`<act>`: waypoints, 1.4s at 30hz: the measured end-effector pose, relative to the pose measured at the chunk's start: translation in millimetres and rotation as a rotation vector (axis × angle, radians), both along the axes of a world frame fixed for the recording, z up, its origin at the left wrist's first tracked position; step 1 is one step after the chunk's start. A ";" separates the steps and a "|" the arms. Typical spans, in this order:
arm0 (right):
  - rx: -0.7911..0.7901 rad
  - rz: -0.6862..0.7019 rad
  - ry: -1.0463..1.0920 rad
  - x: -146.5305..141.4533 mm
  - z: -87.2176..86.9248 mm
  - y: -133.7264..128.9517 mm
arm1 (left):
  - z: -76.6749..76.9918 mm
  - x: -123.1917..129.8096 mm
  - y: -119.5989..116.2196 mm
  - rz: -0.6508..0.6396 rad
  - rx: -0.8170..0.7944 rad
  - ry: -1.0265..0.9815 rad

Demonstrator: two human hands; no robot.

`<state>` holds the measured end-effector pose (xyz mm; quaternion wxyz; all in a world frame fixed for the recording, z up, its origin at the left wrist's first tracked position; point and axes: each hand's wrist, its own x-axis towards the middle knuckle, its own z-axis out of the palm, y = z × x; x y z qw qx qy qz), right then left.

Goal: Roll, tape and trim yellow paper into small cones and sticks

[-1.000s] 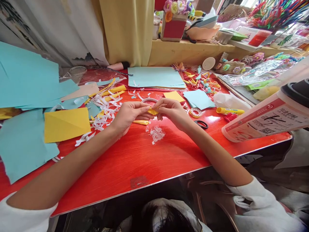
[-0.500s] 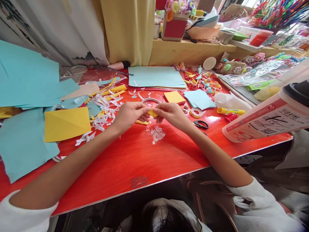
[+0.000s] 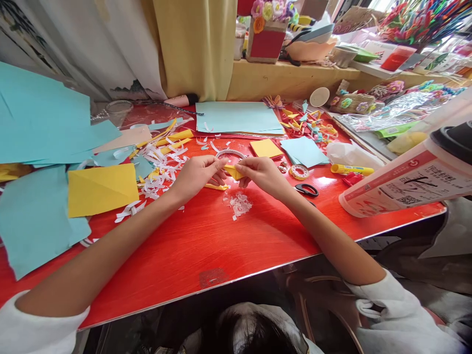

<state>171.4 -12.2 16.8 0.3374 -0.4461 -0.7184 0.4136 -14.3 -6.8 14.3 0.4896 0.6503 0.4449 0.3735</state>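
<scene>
Change: more of the folded yellow paper (image 3: 233,172) exposed, seemingly mid-handling | right hand (image 3: 263,175): pinching it | left hand (image 3: 195,178): at its left end, grip unclear | place: between hands, above worktop (image 3: 206,236)

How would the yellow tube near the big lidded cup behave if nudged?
The yellow tube would probably roll, since it looks round and lies on its side on the shiny table. The crumpled red piece beside it might check it on that side. Its smooth outline suggests a stiff body.
</scene>
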 end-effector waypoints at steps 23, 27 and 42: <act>-0.082 0.095 0.011 0.1 -1.9 0.3 | -0.4 -2.9 -1.7 0.008 0.106 0.035; 0.004 0.079 -0.059 -0.7 -4.3 1.2 | -0.7 0.6 -4.6 0.041 0.061 -0.004; 0.124 0.026 -0.230 -3.6 -2.6 -0.3 | -4.8 -0.3 1.7 0.025 -0.069 -0.049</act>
